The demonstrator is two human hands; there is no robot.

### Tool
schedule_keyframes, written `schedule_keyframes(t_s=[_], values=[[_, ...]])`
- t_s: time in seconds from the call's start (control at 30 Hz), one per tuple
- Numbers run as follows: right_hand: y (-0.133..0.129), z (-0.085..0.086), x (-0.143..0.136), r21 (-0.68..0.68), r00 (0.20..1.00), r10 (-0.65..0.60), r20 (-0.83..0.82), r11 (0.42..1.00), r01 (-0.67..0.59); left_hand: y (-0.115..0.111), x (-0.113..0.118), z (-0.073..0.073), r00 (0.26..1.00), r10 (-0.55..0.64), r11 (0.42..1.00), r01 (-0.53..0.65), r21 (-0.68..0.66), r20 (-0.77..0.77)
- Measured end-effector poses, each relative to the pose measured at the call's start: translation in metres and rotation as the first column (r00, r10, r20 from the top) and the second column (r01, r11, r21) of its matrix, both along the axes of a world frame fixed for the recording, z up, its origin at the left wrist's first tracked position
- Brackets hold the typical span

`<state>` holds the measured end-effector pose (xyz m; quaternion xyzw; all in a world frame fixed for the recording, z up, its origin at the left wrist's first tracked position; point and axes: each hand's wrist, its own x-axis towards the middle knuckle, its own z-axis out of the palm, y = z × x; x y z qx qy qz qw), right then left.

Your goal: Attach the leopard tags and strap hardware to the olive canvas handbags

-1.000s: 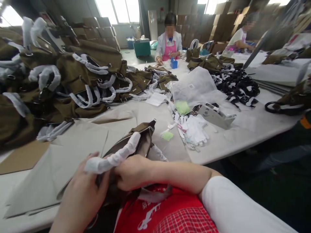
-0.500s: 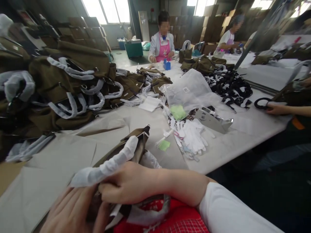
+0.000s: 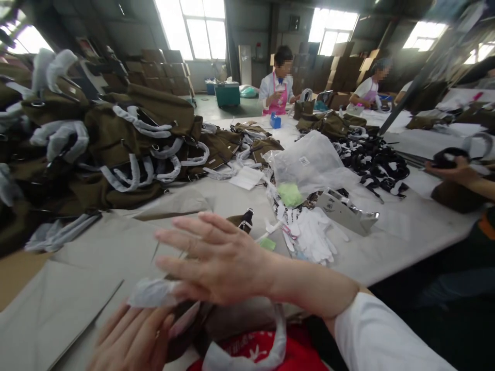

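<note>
Right hand [image 3: 224, 263] open, fingers spread over brown bag [image 3: 228, 320]; left hand [image 3: 133, 337] at its white-wrapped handle [image 3: 150, 292], can't tell if clamped; hands close together

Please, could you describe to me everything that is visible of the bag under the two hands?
The bag is brownish, of soft-looking fabric. Beyond the right hand shows one end, with a dark tip and shiny metal. A white-wrapped handle part meets the left hand; a pale wrapped loop curves before red cloth. The hands cover much of the middle, so I cannot tell whether it is open.
</note>
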<state>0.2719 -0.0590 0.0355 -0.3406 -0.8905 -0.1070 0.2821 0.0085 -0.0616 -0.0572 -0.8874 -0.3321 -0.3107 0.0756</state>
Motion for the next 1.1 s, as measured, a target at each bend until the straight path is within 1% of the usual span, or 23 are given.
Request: schedule_keyframes(t_s=[0.03,0.07,0.1,0.13,0.17,0.23,0.27,0.3,0.37,0.43,0.47,0.5,0.53,0.57,0.6,0.63,0.67,0.7,0.77,0.87,0.93,1.0,1.1], values=[[0.017,-0.011,-0.004,-0.022,0.999,-0.051,-0.02,0.998,0.05,-0.003,0.002,0.003,0.999,-0.04,0.998,0.042,0.057,-0.032],[0.035,-0.025,-0.009,-0.044,0.997,-0.07,-0.026,0.997,0.069,-0.007,0.004,0.006,0.996,-0.065,0.991,0.071,0.109,-0.06],[0.052,-0.041,-0.015,-0.098,0.994,-0.108,-0.018,0.99,0.106,-0.009,0.007,0.008,0.995,-0.064,0.986,0.075,0.152,-0.077],[0.066,-0.059,-0.022,-0.173,0.99,-0.143,0.012,0.974,0.143,-0.01,0.011,0.01,0.997,-0.033,0.982,0.046,0.185,-0.076],[0.078,-0.077,-0.03,-0.252,0.987,-0.145,0.062,0.955,0.157,-0.009,0.015,0.01,0.998,0.016,0.977,-0.003,0.211,-0.06],[0.091,-0.113,-0.044,-0.373,0.987,-0.081,0.137,0.919,0.127,-0.001,0.025,0.009,0.993,0.099,0.97,-0.083,0.23,-0.057],[0.093,-0.129,-0.05,-0.405,0.988,-0.067,0.138,0.906,0.118,0.005,0.03,0.008,0.99,0.105,0.974,-0.085,0.211,-0.088],[0.093,-0.142,-0.055,-0.425,0.99,-0.064,0.127,0.898,0.113,0.013,0.035,0.006,0.987,0.091,0.986,-0.071,0.153,-0.129],[0.087,-0.157,-0.06,-0.445,0.991,-0.094,0.095,0.887,0.127,0.029,0.043,0.003,0.98,0.032,0.998,-0.041,-0.043,-0.194],[0.076,-0.159,-0.053,-0.44,0.989,-0.142,0.028,0.887,0.14,0.04,0.05,0.001,0.975,0.018,0.977,-0.064,-0.202,-0.22],[0.07,-0.156,-0.045,-0.419,0.982,-0.186,-0.045,0.895,0.151,0.044,0.052,0.001,0.974,0.028,0.965,-0.085,-0.247,-0.227],[0.063,-0.151,-0.033,-0.392,0.959,-0.251,-0.132,0.902,0.182,0.045,0.053,0.001,0.972,0.044,0.956,-0.108,-0.272,-0.23],[0.056,-0.146,-0.018,-0.364,0.917,-0.331,-0.224,0.901,0.236,0.045,0.053,0.001,0.971,0.057,0.95,-0.123,-0.286,-0.231],[0.05,-0.142,-0.001,-0.351,0.865,-0.42,-0.274,0.881,0.317,0.045,0.053,0.0,0.972,0.06,0.946,-0.128,-0.297,-0.228],[0.045,-0.139,0.017,-0.372,0.82,-0.521,-0.238,0.828,0.418,0.044,0.053,0.0,0.973,0.059,0.942,-0.128,-0.309,-0.223],[0.041,-0.139,0.036,-0.413,0.788,-0.604,-0.122,0.753,0.513,0.044,0.052,-0.001,0.975,0.059,0.938,-0.128,-0.321,-0.216],[0.039,-0.141,0.053,-0.455,0.769,-0.638,0.045,0.672,0.584,0.043,0.052,-0.002,0.977,0.063,0.935,-0.13,-0.329,-0.206],[0.037,-0.145,0.068,-0.481,0.749,-0.629,0.207,0.601,0.638,0.042,0.052,-0.003,0.979,0.066,0.934,-0.128,-0.333,-0.193],[0.035,-0.158,0.09,-0.502,0.728,-0.578,0.367,0.536,0.679,0.041,0.052,-0.005,0.986,0.054,0.937,-0.104,-0.333,-0.157],[0.037,-0.175,0.104,-0.489,0.705,-0.559,0.437,0.51,0.708,0.039,0.051,-0.007,0.994,-0.028,0.94,-0.009,-0.341,-0.102],[0.039,-0.176,0.107,-0.466,0.686,-0.573,0.449,0.504,0.727,0.037,0.049,-0.01,0.994,-0.068,0.933,0.034,-0.359,-0.081],[0.043,-0.166,0.11,-0.437,0.669,-0.607,0.429,0.509,0.742,0.037,0.045,-0.012,0.997,-0.052,0.927,0.026,-0.375,-0.06],[0.047,-0.131,0.117,-0.361,0.631,-0.696,0.341,0.523,0.772,0.04,0.038,-0.013,1.0,0.029,0.905,-0.028,-0.424,-0.005]])
